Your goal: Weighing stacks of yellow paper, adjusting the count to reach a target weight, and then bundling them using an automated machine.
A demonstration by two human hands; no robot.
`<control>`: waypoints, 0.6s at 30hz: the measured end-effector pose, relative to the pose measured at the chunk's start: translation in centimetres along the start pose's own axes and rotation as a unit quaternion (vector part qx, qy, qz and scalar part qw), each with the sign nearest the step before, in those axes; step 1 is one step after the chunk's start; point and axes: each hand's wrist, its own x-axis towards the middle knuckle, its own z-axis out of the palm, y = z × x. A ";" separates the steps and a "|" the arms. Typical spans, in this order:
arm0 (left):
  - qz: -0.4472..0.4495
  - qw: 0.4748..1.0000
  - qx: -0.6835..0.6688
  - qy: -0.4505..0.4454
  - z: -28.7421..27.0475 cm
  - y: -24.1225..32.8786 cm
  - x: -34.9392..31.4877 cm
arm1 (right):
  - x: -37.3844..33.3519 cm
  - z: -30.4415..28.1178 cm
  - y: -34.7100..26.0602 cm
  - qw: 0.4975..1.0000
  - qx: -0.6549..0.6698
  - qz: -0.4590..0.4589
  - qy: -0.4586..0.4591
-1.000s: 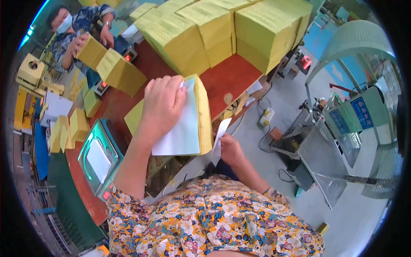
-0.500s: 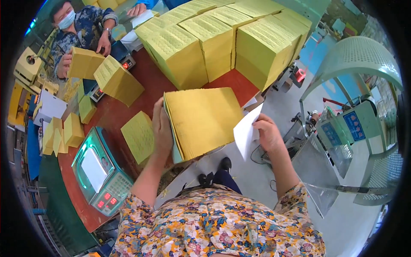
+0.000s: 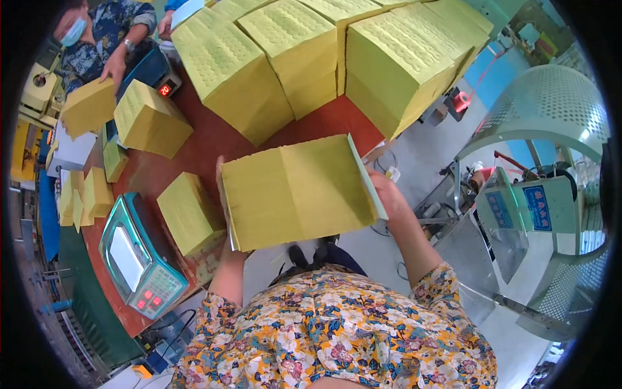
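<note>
A thick stack of yellow paper [image 3: 291, 194] is held up in front of my body, gripped by its two ends. At its left end my left hand [image 3: 221, 185] is closed on it, mostly hidden behind the stack. My right hand [image 3: 387, 198] is closed on the other end, over a pale sheet [image 3: 367, 176] that lies flat along that end. A thin white edge also shows at the stack's lower left corner. Left of my left hand, another yellow paper stack [image 3: 188, 217] stands on the red table [image 3: 207, 136].
A teal digital scale [image 3: 139, 259] with a white sheet on its pan stands left. Tall yellow paper stacks [image 3: 304, 58] fill the table's back. Upper left, a masked co-worker handles a yellow block [image 3: 89, 107] beside another block [image 3: 152, 120]. A perforated metal guard [image 3: 538, 110] rises at right.
The white sheet in my right hand has moved from beside the stack onto its right end. The stack has turned slightly and shifted left in view.
</note>
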 end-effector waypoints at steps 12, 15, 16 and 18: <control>-0.039 0.967 0.253 -0.005 -8.4 0.2 -4.0 | -1.0 3.4 2.1 0.955 -0.163 -0.125 0.215; -0.065 0.918 0.380 -0.089 -18.3 2.0 -4.9 | 0.0 4.2 4.2 0.928 -0.235 -0.179 0.225; -0.092 0.993 0.009 -0.077 -24.9 2.8 -8.2 | 0.6 5.6 4.9 0.927 -0.260 -0.196 0.189; -0.082 0.986 0.147 -0.002 -17.1 0.6 -4.4 | -1.6 5.9 5.1 0.938 -0.224 -0.122 0.236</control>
